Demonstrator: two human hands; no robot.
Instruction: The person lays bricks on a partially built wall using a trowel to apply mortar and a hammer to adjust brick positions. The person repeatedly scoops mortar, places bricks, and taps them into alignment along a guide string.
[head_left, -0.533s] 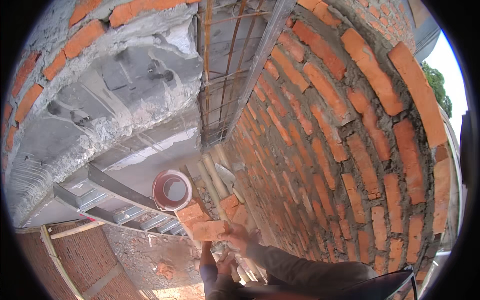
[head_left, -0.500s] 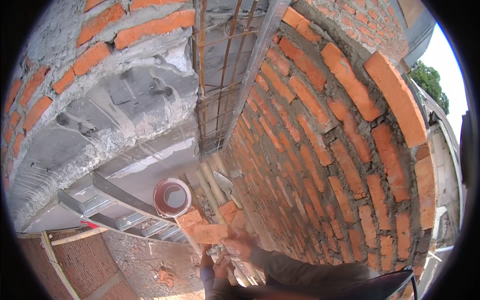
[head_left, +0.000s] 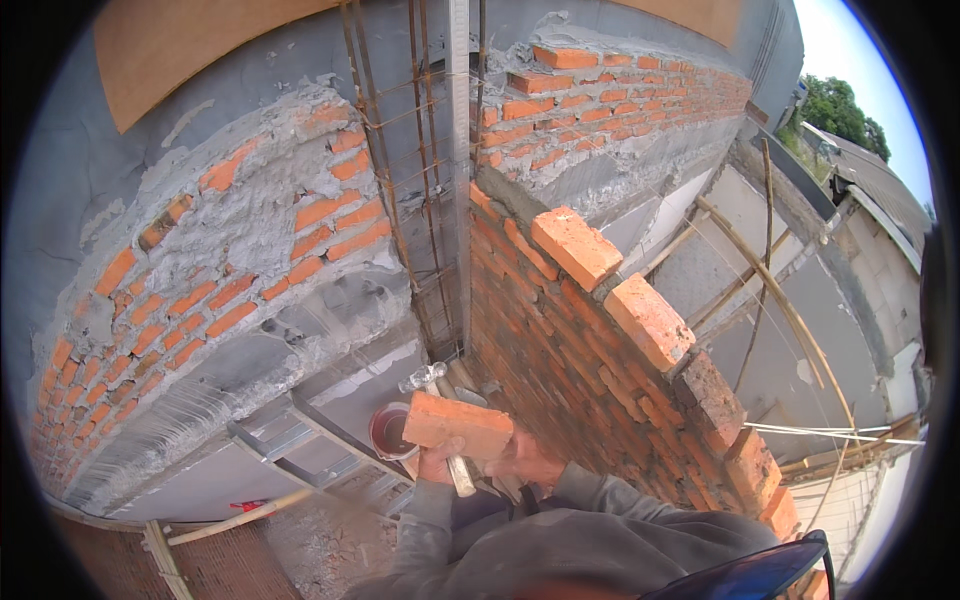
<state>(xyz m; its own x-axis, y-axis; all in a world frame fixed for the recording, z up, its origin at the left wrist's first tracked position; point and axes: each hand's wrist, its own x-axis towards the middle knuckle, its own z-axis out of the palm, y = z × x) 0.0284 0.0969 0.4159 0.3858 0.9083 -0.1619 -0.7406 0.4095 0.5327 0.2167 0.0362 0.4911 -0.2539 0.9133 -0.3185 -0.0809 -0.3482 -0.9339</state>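
An orange brick is raised in front of my body, its long side facing up the picture. My right hand is closed on the brick's right end. Below its left part, my left hand is closed round the handle of a hammer. The hammer's metal head shows above the brick, while the brick hides the middle of the handle. The left fingers lie close against the brick's lower edge; whether they also bear it, I cannot tell.
A red-brown bucket stands left of the brick, beside a metal ladder. To the right runs a brick wall with loose-looking bricks along its top. Rusty rebar rises by a metal upright. Bamboo poles stand beyond.
My view has lifted, bringing the wall's top and the far side into sight. Both hands have risen with the brick and hammer, and the hammer head now shows above the brick.
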